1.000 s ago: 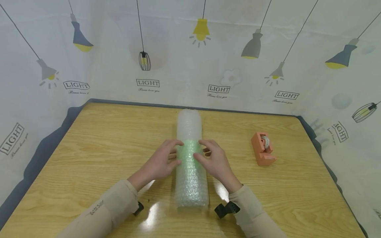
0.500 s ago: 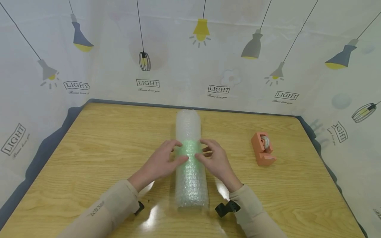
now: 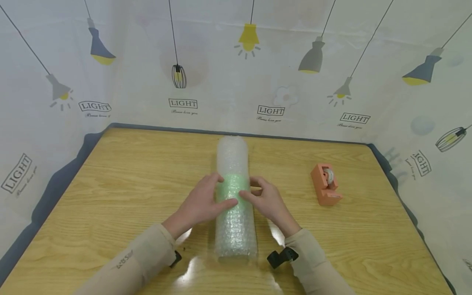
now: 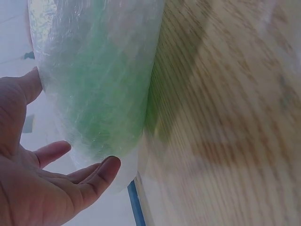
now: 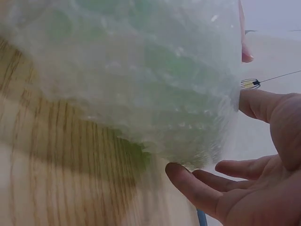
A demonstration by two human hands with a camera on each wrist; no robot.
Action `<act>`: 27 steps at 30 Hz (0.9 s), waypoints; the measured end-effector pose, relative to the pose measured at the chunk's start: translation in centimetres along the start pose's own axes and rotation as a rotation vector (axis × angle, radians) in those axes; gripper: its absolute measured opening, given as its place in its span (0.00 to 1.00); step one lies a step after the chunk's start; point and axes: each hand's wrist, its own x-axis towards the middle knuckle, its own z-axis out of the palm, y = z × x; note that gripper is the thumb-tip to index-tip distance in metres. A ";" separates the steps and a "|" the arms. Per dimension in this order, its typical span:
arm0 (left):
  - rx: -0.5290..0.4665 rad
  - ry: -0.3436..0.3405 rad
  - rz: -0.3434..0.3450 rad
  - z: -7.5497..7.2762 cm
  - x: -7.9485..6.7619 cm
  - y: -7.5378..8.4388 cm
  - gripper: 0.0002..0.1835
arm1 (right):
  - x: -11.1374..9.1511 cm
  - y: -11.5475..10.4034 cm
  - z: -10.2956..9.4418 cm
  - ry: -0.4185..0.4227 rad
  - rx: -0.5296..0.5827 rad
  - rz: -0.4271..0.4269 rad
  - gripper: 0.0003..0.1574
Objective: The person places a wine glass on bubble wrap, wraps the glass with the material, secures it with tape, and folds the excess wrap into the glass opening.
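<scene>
Bubble-wrapped bundle (image 3: 235,233) blurs something green (image 3: 231,186) (shape unclear) within.

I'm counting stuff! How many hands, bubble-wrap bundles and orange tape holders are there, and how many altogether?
Hands: 2 (left hand and right hand)
Bubble-wrap bundle: 1
Orange tape holder: 1
Total: 4

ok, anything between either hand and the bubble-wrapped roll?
Nothing visible. The left hand and right hand flank the bubble-wrapped roll directly, thumbs over its top. The tape dispenser sits well off to the right, outside that gap.
</scene>
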 end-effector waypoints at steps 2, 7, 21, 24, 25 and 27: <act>-0.002 0.000 0.004 0.0 0.0 0.0 0.37 | 0.0 0.0 0.0 -0.010 0.015 0.011 0.36; -0.023 -0.002 0.012 -0.2 -0.1 -0.1 0.37 | 0.1 0.0 0.1 -0.018 0.026 0.008 0.37; -0.151 -0.068 -0.022 -0.3 0.3 -0.8 0.38 | -0.2 -0.3 0.0 0.012 0.000 -0.018 0.37; -0.178 -0.089 -0.032 -0.3 0.3 -0.9 0.37 | -0.3 -0.4 -0.2 0.018 -0.015 -0.033 0.38; -0.189 -0.098 -0.036 -0.4 0.4 -0.9 0.37 | -0.3 -0.4 -0.2 0.022 -0.021 -0.038 0.38; -0.212 -0.114 -0.046 -0.4 0.4 -1.0 0.36 | -0.3 -0.4 -0.2 0.029 -0.032 -0.047 0.38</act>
